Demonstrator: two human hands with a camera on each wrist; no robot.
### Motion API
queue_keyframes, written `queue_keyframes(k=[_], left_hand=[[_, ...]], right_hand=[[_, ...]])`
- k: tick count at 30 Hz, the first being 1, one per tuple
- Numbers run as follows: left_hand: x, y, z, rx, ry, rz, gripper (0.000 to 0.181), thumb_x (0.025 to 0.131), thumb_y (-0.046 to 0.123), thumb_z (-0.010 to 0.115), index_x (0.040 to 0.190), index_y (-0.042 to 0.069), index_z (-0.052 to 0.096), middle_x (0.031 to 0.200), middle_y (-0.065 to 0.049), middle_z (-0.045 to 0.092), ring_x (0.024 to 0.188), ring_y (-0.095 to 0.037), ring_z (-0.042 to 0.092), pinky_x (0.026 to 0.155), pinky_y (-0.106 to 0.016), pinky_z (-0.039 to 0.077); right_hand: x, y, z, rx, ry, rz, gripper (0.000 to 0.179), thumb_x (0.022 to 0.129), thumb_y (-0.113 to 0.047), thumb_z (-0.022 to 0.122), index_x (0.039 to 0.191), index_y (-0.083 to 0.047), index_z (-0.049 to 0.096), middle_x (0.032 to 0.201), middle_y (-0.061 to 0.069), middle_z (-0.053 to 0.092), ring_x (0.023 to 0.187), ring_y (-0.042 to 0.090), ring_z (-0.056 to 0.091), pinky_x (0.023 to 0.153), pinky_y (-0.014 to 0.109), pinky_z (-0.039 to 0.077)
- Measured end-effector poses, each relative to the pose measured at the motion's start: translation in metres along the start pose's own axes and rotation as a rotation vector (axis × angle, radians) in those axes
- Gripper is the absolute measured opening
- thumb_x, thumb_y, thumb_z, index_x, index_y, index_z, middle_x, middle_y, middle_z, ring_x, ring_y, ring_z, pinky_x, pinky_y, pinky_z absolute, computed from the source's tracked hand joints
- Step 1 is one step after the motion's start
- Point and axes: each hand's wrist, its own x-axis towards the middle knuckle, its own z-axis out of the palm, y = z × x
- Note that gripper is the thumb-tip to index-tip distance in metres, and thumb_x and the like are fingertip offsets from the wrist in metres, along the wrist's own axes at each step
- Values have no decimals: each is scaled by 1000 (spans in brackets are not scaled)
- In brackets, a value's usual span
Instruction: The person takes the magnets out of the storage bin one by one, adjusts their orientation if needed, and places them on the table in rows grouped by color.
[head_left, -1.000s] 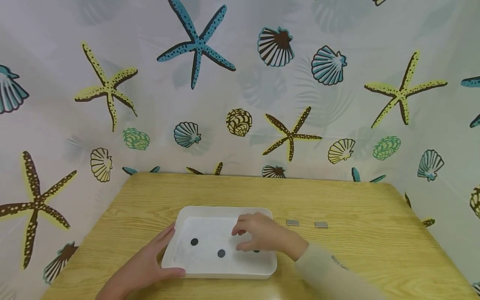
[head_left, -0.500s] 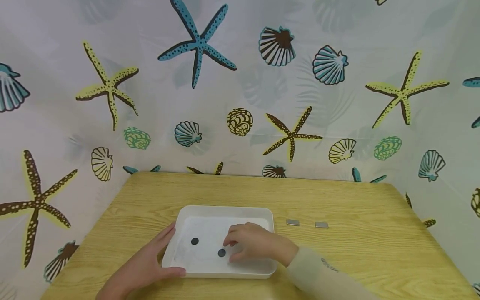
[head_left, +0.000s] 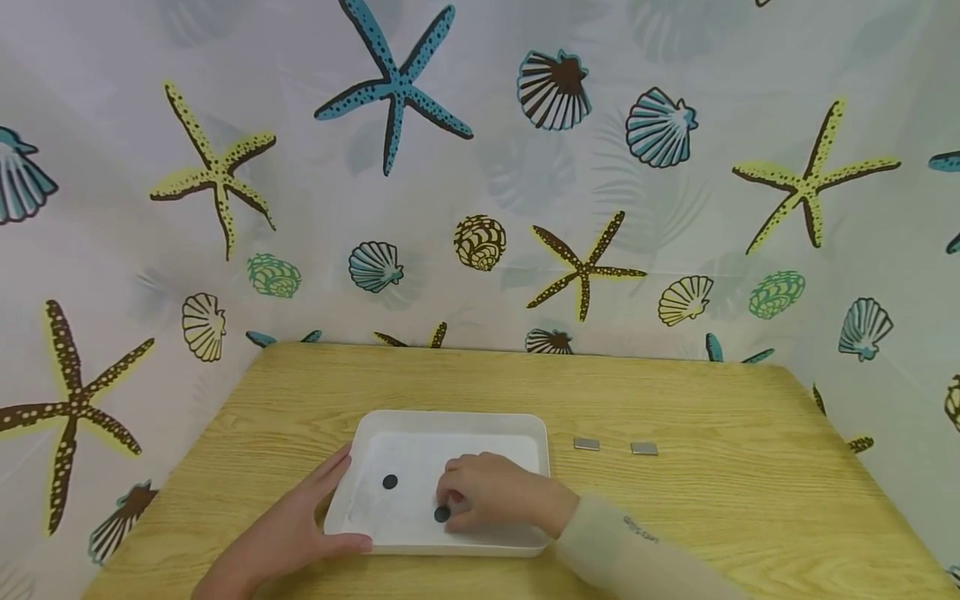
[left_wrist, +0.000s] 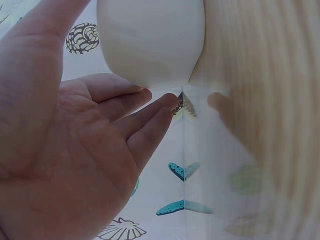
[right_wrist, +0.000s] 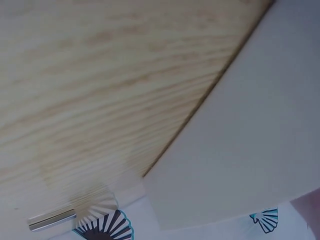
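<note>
A shallow white tray (head_left: 412,422) sits on the wooden table. My left hand (head_left: 307,517) holds its left end, thumb on the front rim and fingers along the side. In the left wrist view, fingertips of the left hand (left_wrist: 85,135) meet the tray's rounded corner (left_wrist: 150,40). Inside the tray, my right hand (head_left: 495,496) pinches a small black disc (head_left: 442,514) between thumb and index finger. Another black disc (head_left: 390,482) lies to its left on the tray floor. The right wrist view shows the tray's outer wall (right_wrist: 240,135) and just a sliver of hand.
Two flat silver rectangular pieces, one nearer (head_left: 587,444) and one farther right (head_left: 643,448), lie on the table (head_left: 720,492) right of the tray. A white curtain (head_left: 480,333) printed with starfish and shells hangs behind and along both sides.
My right hand has moved left and down inside the tray, and its fingers have closed on the middle disc. A third disc, seen earlier, is now hidden behind this hand. My left hand stays put.
</note>
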Motion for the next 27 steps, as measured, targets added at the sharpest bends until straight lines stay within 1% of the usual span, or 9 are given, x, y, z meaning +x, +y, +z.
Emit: queue_keyframes(k=[3, 7, 11, 13, 17, 19, 24, 27], left_hand=[[0, 0, 0, 4, 1, -3, 124, 73, 60, 87, 162, 0, 26, 172, -18, 20, 156, -48, 25, 120, -67, 30], [0, 0, 0, 17, 10, 11, 124, 72, 61, 86, 162, 0, 27, 172, -18, 22, 155, -48, 26, 120, -66, 31], [1, -1, 0, 18, 3, -1, 124, 73, 61, 86, 162, 0, 27, 172, -18, 21, 155, -48, 25, 120, -67, 31], [1, -2, 0, 9, -4, -10, 123, 73, 61, 86, 162, 0, 26, 172, -18, 20, 156, -48, 24, 120, -67, 30], [0, -3, 0, -2, -10, -11, 123, 74, 60, 86, 162, 1, 26, 173, -17, 20, 156, -48, 24, 120, -67, 30], [0, -3, 0, -4, -12, -10, 123, 74, 60, 86, 162, 1, 26, 173, -17, 19, 156, -48, 23, 120, -67, 30], [0, -3, 0, -1, -9, -7, 122, 74, 60, 86, 162, 0, 26, 173, -18, 20, 156, -48, 23, 121, -67, 30], [0, -3, 0, 1, -3, -1, 122, 74, 60, 86, 162, 0, 26, 172, -18, 20, 156, -48, 24, 120, -67, 30]], right_hand=[[3, -1, 3, -1, 7, -4, 16, 93, -35, 76, 106, -26, 76, 87, -17, 55, 81, -1, 47, 76, 15, 37], [5, -3, 4, -12, 7, -7, 12, 93, -33, 75, 102, -26, 76, 89, -18, 60, 80, -2, 49, 76, 14, 39], [5, -4, 2, -24, -3, -18, 11, 92, -33, 76, 101, -27, 76, 92, -17, 63, 81, -3, 49, 77, 14, 40], [5, -4, 2, -6, -12, -21, 13, 92, -34, 76, 103, -26, 75, 94, -17, 64, 81, -3, 50, 78, 14, 41], [8, -4, 3, 69, -33, -26, 18, 93, -33, 76, 110, -26, 74, 99, -17, 65, 84, -3, 51, 81, 14, 42], [9, -4, 4, 100, -35, -33, 18, 94, -31, 76, 110, -25, 75, 99, -17, 65, 84, -4, 51, 82, 14, 42], [11, -5, 6, 104, -27, -58, 13, 93, -29, 76, 105, -24, 76, 95, -17, 64, 82, -6, 51, 79, 11, 41], [11, -4, 7, 97, -28, -57, 12, 92, -29, 77, 103, -24, 75, 93, -17, 63, 82, -7, 52, 79, 10, 42]])
